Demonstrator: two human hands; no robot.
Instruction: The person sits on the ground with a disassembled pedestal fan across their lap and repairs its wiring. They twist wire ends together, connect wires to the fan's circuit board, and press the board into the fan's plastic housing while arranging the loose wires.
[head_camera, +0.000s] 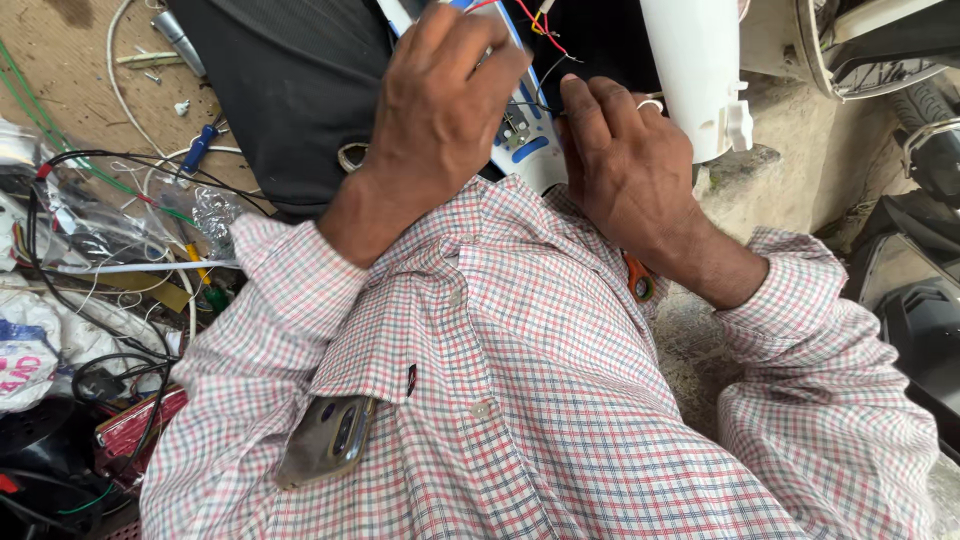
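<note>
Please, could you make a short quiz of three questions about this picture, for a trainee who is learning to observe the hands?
1. True or false: both hands are over the white and blue part.
2. What sits in the shirt pocket? A) a phone B) a pen C) a spoon
3. Which colour is the handle lying among the wires on the ground at the left?

Key:
1. True. The left hand and the right hand meet at the white and blue part, where thin wires run.
2. A, a phone in the shirt pocket.
3. Blue, the blue handle.
</note>
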